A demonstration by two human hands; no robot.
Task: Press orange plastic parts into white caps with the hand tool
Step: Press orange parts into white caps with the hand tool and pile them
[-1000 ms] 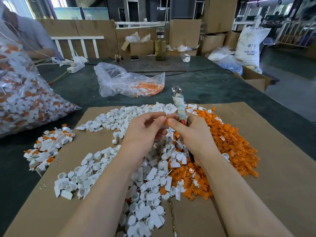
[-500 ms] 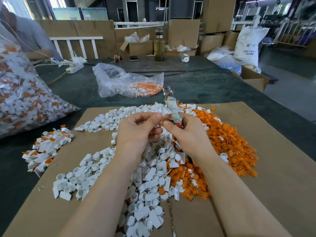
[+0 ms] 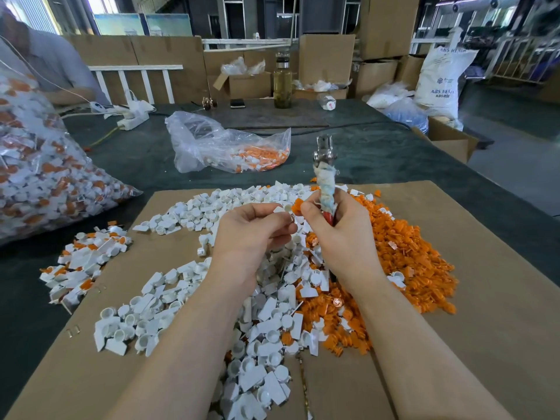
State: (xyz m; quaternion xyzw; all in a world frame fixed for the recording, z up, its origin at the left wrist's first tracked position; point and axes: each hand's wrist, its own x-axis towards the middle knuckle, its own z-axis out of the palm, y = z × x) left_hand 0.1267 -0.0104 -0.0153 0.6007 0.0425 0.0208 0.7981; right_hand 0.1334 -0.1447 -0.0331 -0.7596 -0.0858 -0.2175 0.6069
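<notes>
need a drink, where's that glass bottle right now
In the head view, the glass bottle stands upright at the table's far edge, centre, between the phone and cardboard boxes.

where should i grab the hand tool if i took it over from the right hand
Grip the hand tool on its cloth-wrapped shaft, just above the right hand, coming in from the left or far side. It stands nearly upright, the wrapping gives fingers purchase, and the bare metal head on top looks knobbly.
</notes>
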